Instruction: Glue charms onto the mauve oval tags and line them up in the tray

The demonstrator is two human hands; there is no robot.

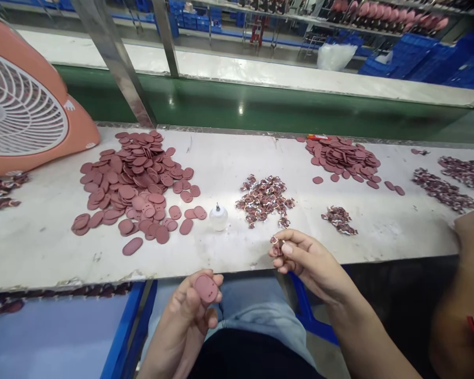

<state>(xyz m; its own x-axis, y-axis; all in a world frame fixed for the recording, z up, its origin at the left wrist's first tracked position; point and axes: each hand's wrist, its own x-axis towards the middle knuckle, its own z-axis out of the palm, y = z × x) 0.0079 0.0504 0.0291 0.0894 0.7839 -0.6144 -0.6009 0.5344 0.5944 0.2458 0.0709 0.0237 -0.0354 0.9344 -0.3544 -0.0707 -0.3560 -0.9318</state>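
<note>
Your left hand (193, 308) pinches an oval maroon disc (206, 288) in front of the table's (229, 150) near edge, right of the large disc pile (136, 179); apart from it, your right hand (308, 260) grips a small knotted piece (277, 246) below the middle cluster (263, 197).

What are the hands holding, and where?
Left hand: a reddish oval disc, by its edges. Right hand: a small dark bow-like piece; exact grip unclear.
</note>
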